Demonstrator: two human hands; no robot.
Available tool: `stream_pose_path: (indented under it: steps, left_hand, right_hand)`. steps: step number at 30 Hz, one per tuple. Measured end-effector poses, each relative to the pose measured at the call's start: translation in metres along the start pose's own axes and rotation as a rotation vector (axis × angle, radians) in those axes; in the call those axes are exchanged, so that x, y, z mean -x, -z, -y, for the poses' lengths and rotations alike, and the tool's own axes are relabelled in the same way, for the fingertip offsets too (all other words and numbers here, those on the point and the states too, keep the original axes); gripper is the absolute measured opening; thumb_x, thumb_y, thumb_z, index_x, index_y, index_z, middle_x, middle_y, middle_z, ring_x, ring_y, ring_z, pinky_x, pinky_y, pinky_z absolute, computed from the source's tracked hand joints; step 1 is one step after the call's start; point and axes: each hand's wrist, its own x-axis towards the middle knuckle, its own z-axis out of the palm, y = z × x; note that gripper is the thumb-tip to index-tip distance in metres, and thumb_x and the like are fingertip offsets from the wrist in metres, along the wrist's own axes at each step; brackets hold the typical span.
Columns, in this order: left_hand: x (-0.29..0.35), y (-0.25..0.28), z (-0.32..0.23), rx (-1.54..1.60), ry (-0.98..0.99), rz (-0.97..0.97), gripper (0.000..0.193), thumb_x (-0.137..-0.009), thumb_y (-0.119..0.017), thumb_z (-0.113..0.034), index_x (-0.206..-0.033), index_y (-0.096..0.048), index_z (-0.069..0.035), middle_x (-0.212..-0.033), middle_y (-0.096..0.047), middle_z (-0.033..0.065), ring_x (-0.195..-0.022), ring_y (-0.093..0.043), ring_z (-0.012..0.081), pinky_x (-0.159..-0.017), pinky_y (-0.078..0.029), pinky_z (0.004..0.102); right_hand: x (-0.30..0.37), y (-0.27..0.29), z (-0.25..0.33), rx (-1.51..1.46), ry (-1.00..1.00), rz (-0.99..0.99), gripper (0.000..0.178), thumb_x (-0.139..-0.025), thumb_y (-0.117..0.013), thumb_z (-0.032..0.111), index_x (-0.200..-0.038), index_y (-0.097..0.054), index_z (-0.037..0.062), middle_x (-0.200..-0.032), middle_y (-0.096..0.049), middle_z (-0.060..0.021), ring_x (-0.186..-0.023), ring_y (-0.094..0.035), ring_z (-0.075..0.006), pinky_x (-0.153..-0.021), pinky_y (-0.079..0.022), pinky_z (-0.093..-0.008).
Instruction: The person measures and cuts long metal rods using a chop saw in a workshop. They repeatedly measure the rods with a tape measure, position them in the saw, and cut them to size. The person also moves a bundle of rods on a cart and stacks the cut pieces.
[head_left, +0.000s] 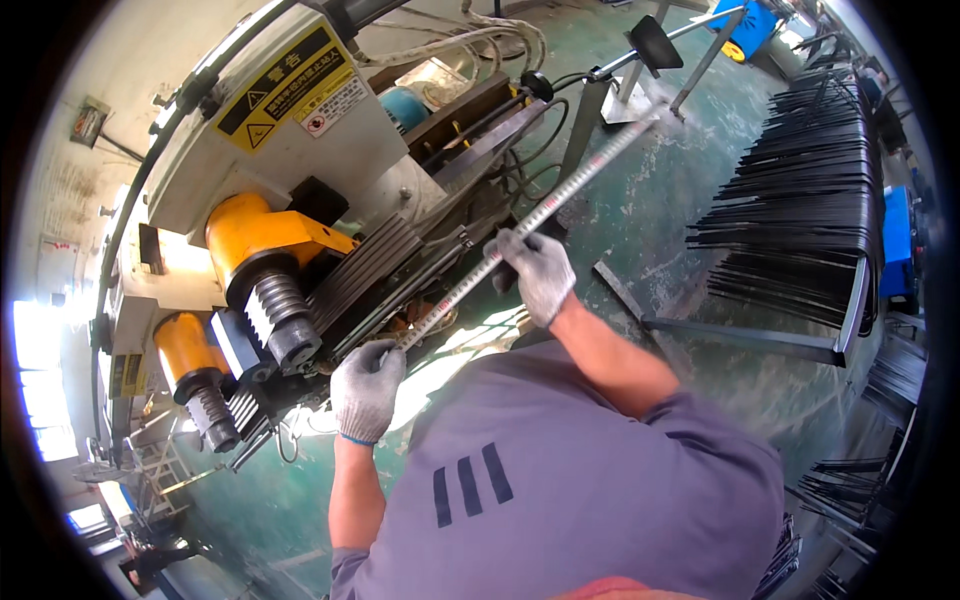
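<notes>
A long white tape measure blade [572, 188] with red marks stretches slantwise from lower left to upper right in front of me. My left hand [367, 388], in a grey knit glove, is closed at the blade's lower end; its fingers partly hide that end. Farther up, my right hand [538, 274], gloved the same way, pinches the blade between thumb and fingers. Beyond my right hand the blade runs on over the floor toward a metal stand [640, 95]. Both hands are beside the machine bed [365, 265], whose long metal bars lie roughly along the blade.
On the left a big pale machine [360, 140] carries warning labels and yellow cylinders [245, 235] with ridged metal shafts. Cables [480, 40] hang behind it. A rack [760, 345] of many thin black rods [790, 190] stands at right on the green floor [680, 180].
</notes>
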Motion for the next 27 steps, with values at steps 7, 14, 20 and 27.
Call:
stream_pose_path:
  steps: [7,14,20,27]
  left_hand:
    - [-0.011,0.01,0.027,0.024,0.029,-0.218,0.034,-0.101,-0.083,-0.027,-0.117,-0.083,0.004,-0.101,-0.084,0.0178,-0.091,-0.08,0.0244,-0.086,-0.061,0.0381]
    - [-0.002,0.062,0.084,0.239,0.18,-0.324,0.028,-0.104,-0.082,-0.014,-0.124,-0.08,0.006,-0.104,-0.082,0.0093,-0.095,-0.073,0.0149,-0.089,-0.058,0.0319]
    - [-0.003,0.057,0.076,0.099,0.14,-0.407,0.042,-0.099,-0.088,-0.025,-0.129,-0.08,0.004,-0.112,-0.086,0.0169,-0.099,-0.08,0.0231,-0.094,-0.061,0.0391]
    - [-0.024,0.056,0.059,-0.255,0.207,-0.393,0.044,-0.097,-0.084,-0.039,-0.12,-0.082,-0.001,-0.108,-0.083,0.025,-0.105,-0.082,0.0408,-0.092,-0.063,0.0475]
  right_hand:
    - [-0.084,0.022,0.023,-0.112,-0.005,-0.164,0.038,-0.112,-0.079,0.037,-0.106,-0.074,-0.0004,-0.085,-0.072,-0.0064,-0.059,-0.063,-0.0139,-0.053,-0.049,-0.0317]
    - [-0.17,0.108,0.027,-0.161,0.021,-0.222,0.034,-0.11,-0.081,0.039,-0.104,-0.074,0.0068,-0.082,-0.07,-0.0048,-0.06,-0.06,-0.0155,-0.057,-0.048,-0.0343]
    - [-0.194,0.117,0.027,-0.043,0.051,-0.211,0.036,-0.109,-0.081,0.041,-0.105,-0.073,0.0068,-0.084,-0.071,-0.0046,-0.063,-0.061,-0.0153,-0.058,-0.05,-0.0346]
    - [-0.232,0.159,0.019,-0.074,0.018,-0.207,0.029,-0.114,-0.075,0.04,-0.104,-0.071,0.0126,-0.079,-0.064,0.0006,-0.059,-0.057,-0.0125,-0.052,-0.045,-0.0304]
